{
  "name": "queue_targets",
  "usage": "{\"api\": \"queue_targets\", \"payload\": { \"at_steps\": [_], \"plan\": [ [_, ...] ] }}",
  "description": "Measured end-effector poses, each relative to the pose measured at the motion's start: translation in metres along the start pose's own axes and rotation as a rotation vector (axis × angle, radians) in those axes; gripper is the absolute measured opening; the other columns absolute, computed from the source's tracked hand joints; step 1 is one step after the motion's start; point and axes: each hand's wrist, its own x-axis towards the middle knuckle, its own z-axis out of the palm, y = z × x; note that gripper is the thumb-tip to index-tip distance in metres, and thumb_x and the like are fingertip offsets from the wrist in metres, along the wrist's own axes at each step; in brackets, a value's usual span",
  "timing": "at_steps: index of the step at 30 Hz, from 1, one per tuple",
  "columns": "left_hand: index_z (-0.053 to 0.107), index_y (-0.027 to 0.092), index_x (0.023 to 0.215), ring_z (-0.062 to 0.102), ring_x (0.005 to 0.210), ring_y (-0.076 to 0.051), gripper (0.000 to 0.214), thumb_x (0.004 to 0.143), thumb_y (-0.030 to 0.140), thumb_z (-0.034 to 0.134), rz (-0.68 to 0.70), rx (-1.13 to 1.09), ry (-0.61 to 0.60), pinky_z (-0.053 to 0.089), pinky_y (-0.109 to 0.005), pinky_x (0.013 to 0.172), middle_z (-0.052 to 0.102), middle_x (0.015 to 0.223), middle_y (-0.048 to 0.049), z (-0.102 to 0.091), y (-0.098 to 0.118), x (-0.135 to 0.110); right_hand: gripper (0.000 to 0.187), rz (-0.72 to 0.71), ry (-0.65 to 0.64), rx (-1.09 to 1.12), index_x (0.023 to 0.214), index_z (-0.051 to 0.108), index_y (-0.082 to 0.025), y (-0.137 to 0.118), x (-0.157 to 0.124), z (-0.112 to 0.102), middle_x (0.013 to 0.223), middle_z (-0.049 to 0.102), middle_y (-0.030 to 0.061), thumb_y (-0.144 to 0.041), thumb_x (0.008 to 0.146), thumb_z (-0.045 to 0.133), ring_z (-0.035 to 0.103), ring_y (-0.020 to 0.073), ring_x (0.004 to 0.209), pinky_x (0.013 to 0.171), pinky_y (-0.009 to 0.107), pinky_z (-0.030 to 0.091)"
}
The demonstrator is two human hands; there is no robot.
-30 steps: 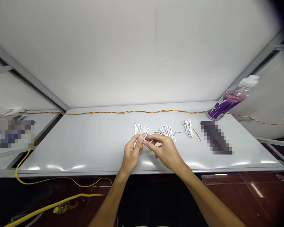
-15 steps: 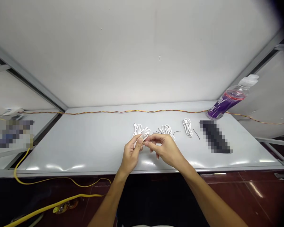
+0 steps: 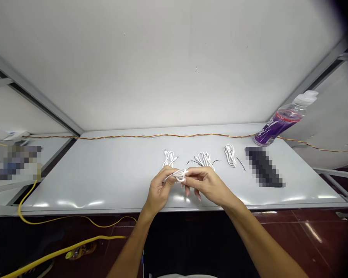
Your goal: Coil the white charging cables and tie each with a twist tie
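Between my two hands, above the front of the grey table [image 3: 110, 177], is a coiled white cable [image 3: 179, 175] with a thin dark tie across its left part. My left hand [image 3: 160, 187] pinches the left end of that coil between thumb and fingers. The thumb and forefinger of my right hand [image 3: 207, 183] close on its right end, with the other fingers hanging below. Just behind my hands lie another white cable bundle [image 3: 168, 158] and a second bundle [image 3: 204, 159] with a dark twist tie [image 3: 217, 161] under it.
Farther right are a third white cable bundle [image 3: 230, 155], a loose black tie [image 3: 241, 163] and a blurred dark flat object [image 3: 263, 168]. A purple-labelled bottle [image 3: 278, 123] stands at the back right. A twisted red-yellow wire [image 3: 150, 136] runs along the wall.
The held coil has turned to lie more level between my hands. My right fingers have shifted from the tie area to the coil's right end.
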Motion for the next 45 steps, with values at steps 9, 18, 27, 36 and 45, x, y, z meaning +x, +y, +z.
{"api": "queue_targets", "payload": {
  "at_steps": [9, 18, 27, 36, 45],
  "plan": [
    [0.077, 0.032, 0.103, 0.052, 0.087, -0.021, 0.030, 0.094, 0.020, 0.051, 0.204, 0.238, -0.438, 0.048, -0.033, 0.076, 0.055, 0.090, -0.0088, -0.021, 0.023, 0.002, 0.020, 0.285, -0.433, 0.297, 0.082, 0.075, -0.015, 0.013, 0.002, -0.024, 0.065, 0.070, 0.0019, -0.034, 0.077, 0.074, 0.065, 0.0139, 0.049, 0.039, 0.019, 0.047],
    [0.065, 0.032, 0.126, 0.055, 0.097, -0.024, 0.042, 0.085, 0.022, 0.068, 0.279, 0.217, -0.363, 0.049, -0.041, 0.087, 0.068, 0.089, -0.0071, -0.027, 0.016, 0.005, 0.027, 0.135, -0.347, 0.214, 0.093, 0.073, -0.017, 0.005, -0.007, -0.017, 0.075, 0.072, 0.0030, -0.042, 0.082, 0.070, 0.070, 0.0159, 0.064, 0.048, 0.022, 0.053],
    [0.060, 0.026, 0.130, 0.049, 0.123, -0.029, 0.056, 0.080, 0.051, 0.069, 0.064, 0.089, -0.027, 0.046, -0.043, 0.101, 0.055, 0.130, -0.0117, -0.021, 0.001, 0.003, 0.026, -0.030, 0.009, 0.040, 0.094, 0.073, -0.019, 0.015, -0.010, -0.006, 0.090, 0.071, 0.0059, -0.043, 0.085, 0.067, 0.070, 0.0210, 0.084, 0.064, 0.029, 0.059],
    [0.073, 0.014, 0.090, 0.059, 0.065, -0.017, 0.047, 0.083, 0.058, 0.060, -0.578, -0.144, -0.079, 0.052, -0.028, 0.056, 0.063, 0.071, -0.0045, -0.009, 0.013, -0.005, 0.020, -0.303, 0.148, -0.532, 0.096, 0.072, -0.024, 0.023, -0.011, 0.001, 0.094, 0.073, 0.0018, -0.022, 0.096, 0.053, 0.065, 0.0154, 0.079, 0.067, 0.027, 0.051],
    [0.073, 0.019, 0.104, 0.063, 0.091, -0.020, 0.029, 0.087, 0.040, 0.064, -0.421, -0.031, -0.273, 0.051, -0.032, 0.083, 0.070, 0.095, -0.0056, -0.015, 0.013, 0.001, 0.023, -0.351, 0.154, -0.819, 0.100, 0.073, -0.025, 0.028, -0.014, 0.000, 0.089, 0.070, 0.0028, -0.020, 0.096, 0.051, 0.062, 0.0159, 0.076, 0.065, 0.028, 0.045]
  ]
}}
